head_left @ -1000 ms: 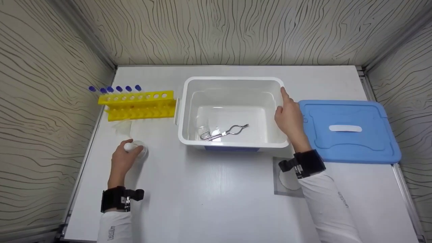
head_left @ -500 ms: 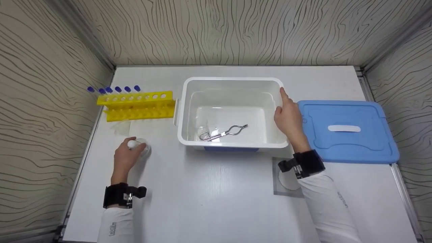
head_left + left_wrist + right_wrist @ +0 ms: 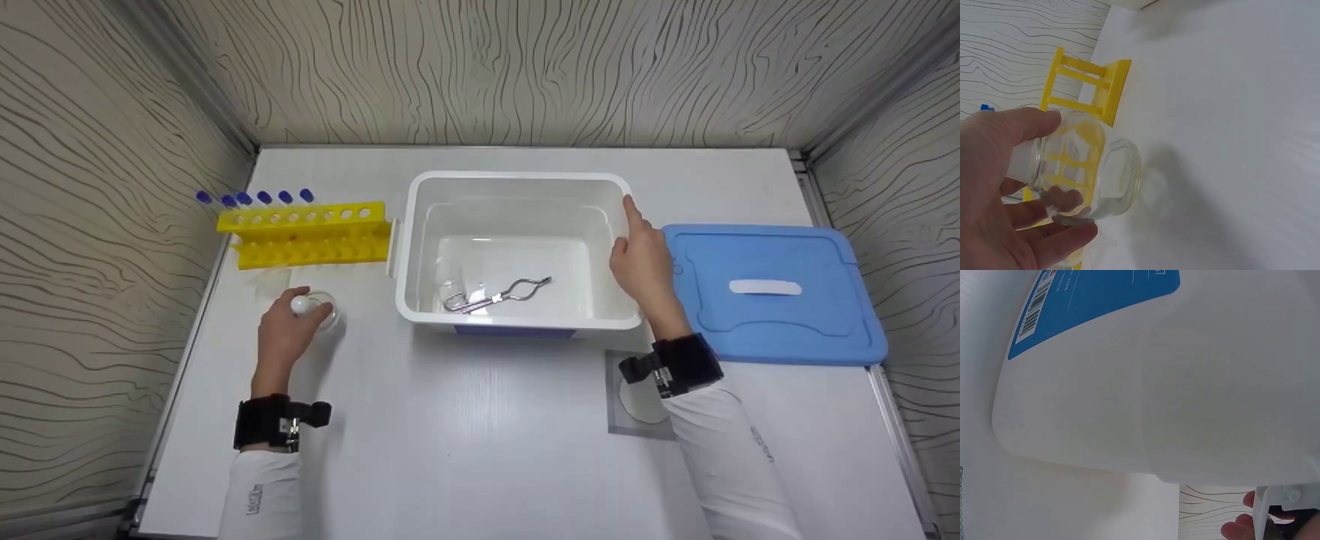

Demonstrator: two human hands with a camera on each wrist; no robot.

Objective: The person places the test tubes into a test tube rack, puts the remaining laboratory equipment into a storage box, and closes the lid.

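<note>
My left hand point(image 3: 285, 330) holds a clear glass alcohol lamp point(image 3: 1098, 166) with a white cap point(image 3: 301, 304), thumb on one side and fingers on the other. In the left wrist view the lamp tilts over the white table, its cap toward the palm. My right hand point(image 3: 643, 262) grips the right side of a white plastic box point(image 3: 517, 325), thumb over the rim. In the right wrist view, the fingertips point(image 3: 1235, 530) show behind the box's side handle point(image 3: 1283, 498). Metal tongs point(image 3: 517, 291) and a clear glass vessel point(image 3: 450, 281) lie inside the box.
A yellow test tube rack point(image 3: 315, 255) with several blue-capped tubes stands left of the box, a translucent pale item point(image 3: 271, 282) before it. The blue lid point(image 3: 772, 330) lies at right. A wire gauze square point(image 3: 619, 420) lies partly under my right wrist.
My left hand has moved away from me and slightly right, carrying the alcohol lamp. The right hand stays on the box.
</note>
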